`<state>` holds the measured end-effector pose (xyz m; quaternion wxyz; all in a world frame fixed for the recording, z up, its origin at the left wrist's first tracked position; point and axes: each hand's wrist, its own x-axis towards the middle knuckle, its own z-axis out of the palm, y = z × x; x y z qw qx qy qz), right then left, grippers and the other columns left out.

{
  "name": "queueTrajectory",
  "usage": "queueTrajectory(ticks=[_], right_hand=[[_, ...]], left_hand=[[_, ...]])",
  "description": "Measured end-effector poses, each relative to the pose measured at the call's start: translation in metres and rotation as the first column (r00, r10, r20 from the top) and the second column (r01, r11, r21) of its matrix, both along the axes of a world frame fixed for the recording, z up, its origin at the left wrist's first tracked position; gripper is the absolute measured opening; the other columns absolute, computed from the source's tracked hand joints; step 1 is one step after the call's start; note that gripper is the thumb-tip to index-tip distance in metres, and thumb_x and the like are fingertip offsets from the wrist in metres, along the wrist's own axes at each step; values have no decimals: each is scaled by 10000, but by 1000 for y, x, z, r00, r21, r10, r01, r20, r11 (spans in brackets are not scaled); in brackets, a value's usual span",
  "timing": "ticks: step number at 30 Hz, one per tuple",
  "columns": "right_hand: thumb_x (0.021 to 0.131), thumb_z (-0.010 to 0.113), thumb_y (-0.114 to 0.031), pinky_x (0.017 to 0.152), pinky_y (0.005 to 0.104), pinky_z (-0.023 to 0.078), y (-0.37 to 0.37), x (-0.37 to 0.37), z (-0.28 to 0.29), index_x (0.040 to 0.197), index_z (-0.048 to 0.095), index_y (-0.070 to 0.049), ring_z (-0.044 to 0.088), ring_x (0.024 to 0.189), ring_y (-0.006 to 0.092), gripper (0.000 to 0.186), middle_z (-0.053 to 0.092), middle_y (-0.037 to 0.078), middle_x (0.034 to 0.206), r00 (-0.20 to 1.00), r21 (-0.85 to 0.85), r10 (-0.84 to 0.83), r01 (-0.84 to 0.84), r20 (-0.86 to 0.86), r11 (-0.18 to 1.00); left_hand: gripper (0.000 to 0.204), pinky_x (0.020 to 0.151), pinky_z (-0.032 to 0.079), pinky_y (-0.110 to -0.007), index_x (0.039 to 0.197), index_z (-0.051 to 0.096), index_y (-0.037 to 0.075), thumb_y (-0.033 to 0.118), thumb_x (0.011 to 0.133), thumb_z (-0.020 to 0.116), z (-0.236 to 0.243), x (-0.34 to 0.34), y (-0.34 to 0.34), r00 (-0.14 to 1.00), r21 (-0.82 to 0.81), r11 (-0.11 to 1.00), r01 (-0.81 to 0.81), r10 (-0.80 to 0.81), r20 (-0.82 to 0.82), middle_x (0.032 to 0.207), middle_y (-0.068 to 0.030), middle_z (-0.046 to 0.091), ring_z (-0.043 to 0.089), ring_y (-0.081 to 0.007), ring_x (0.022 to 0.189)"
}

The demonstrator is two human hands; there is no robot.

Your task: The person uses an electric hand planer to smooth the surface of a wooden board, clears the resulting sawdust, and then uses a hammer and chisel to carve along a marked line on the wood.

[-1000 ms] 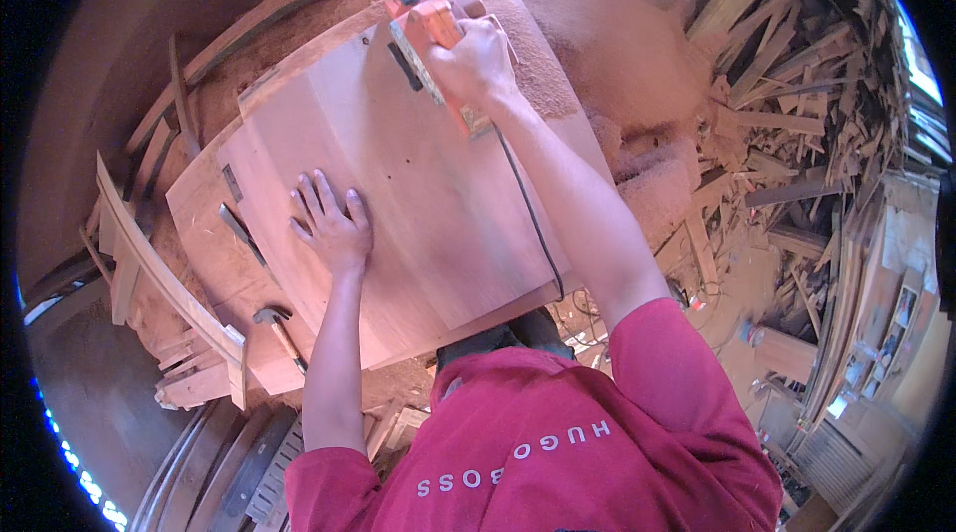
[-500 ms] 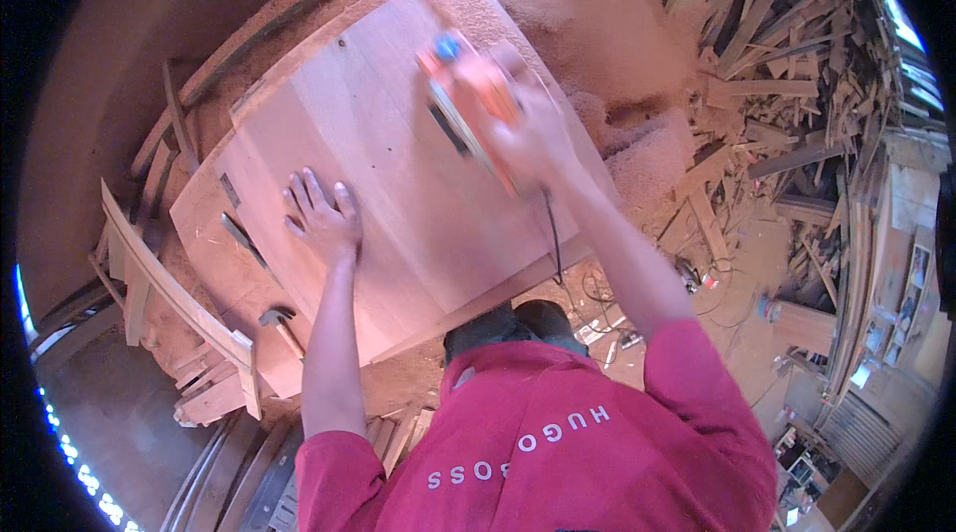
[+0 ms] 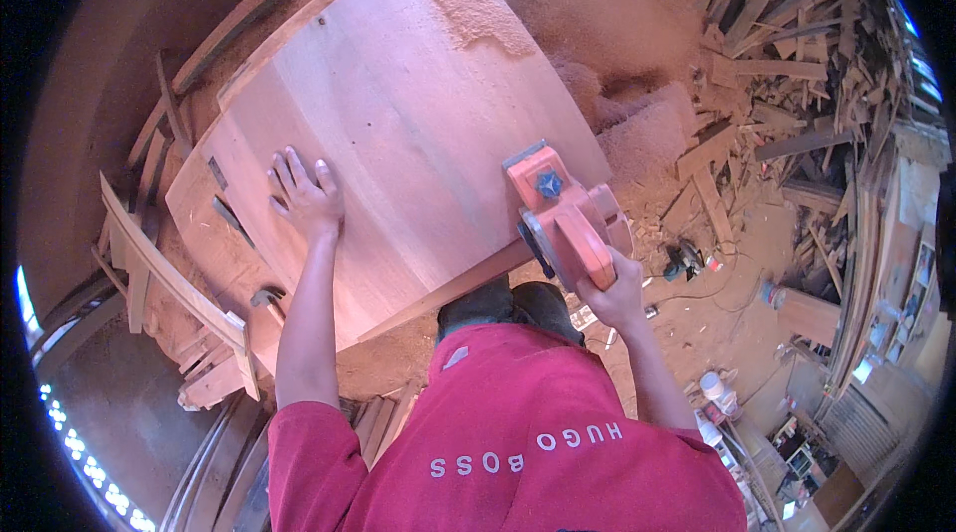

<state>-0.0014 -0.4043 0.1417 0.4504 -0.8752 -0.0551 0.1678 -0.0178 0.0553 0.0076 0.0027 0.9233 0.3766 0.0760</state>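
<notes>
A pale reddish wooden panel [image 3: 398,173] lies below me, with wood shavings [image 3: 468,4] along its far right edge. My left hand [image 3: 307,201] rests flat on the panel's left half, fingers spread. My right hand [image 3: 617,283] grips the handle of an orange electric planer [image 3: 563,213] with a blue knob, at the panel's near right edge and partly past it. A hammer [image 3: 267,298] and a dark metal tool [image 3: 231,218] lie left of the panel.
A curved timber piece [image 3: 169,278] lies at the left. Heaped sawdust [image 3: 637,24] is beyond the panel. A large pile of offcuts [image 3: 787,64] fills the right. Cables and another power tool [image 3: 685,255] lie on the floor [image 3: 687,343], near some containers [image 3: 717,393].
The planer in my right hand has moved from the panel's far right part down toward me, to the near right edge. My left hand stays flat on the panel.
</notes>
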Motion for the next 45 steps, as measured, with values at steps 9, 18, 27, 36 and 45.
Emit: queueTrajectory(ticks=[9, 18, 27, 36, 45], right_hand=[[776, 761, -238, 611, 423, 521, 93, 94, -1, 837, 642, 10, 697, 681, 383, 281, 651, 227, 700, 999, 23, 45, -45, 16, 999], [771, 711, -247, 697, 461, 536, 182, 178, -5, 810, 664, 32, 709, 775, 414, 286, 669, 273, 757, 996, 63, 56, -61, 67, 996], [777, 710, -307, 725, 474, 554, 270, 263, -19, 812, 695, 45, 711, 797, 429, 354, 680, 291, 769, 983, 59, 89, -100, 161, 993], [759, 684, -527, 747, 451, 581, 337, 329, -29, 807, 743, 21, 735, 800, 370, 553, 714, 254, 771, 957, 51, 120, -138, 266, 989], [844, 640, -578, 708, 429, 548, 299, 323, -28, 922, 742, -51, 712, 752, 341, 542, 721, 176, 786, 872, -126, 288, -260, 396, 957]], left_hand=[[686, 1178, 129, -649, 1563, 361, 137, 501, 988, 444, 2, 0, 0, 1000, -74, 997, -10, 12, 20, 1647, -113, 276, 199, -342, 1527], [685, 1187, 103, -639, 1567, 348, 118, 483, 994, 436, 6, 2, -1, 1000, -99, 995, -19, 19, 3, 1653, -119, 259, 184, -351, 1533], [672, 1184, 108, -643, 1556, 370, 102, 462, 993, 452, 11, 3, -2, 1000, -100, 995, -10, 12, 16, 1646, -138, 270, 203, -363, 1527], [664, 1181, 135, -642, 1552, 378, 107, 444, 989, 478, 11, 4, 1, 1000, -92, 996, -4, 5, 15, 1637, -143, 289, 222, -372, 1519], [677, 1174, 160, -627, 1558, 374, 130, 500, 998, 453, 5, -1, 1, 999, -39, 999, 14, -12, 44, 1629, -121, 319, 251, -348, 1513]])
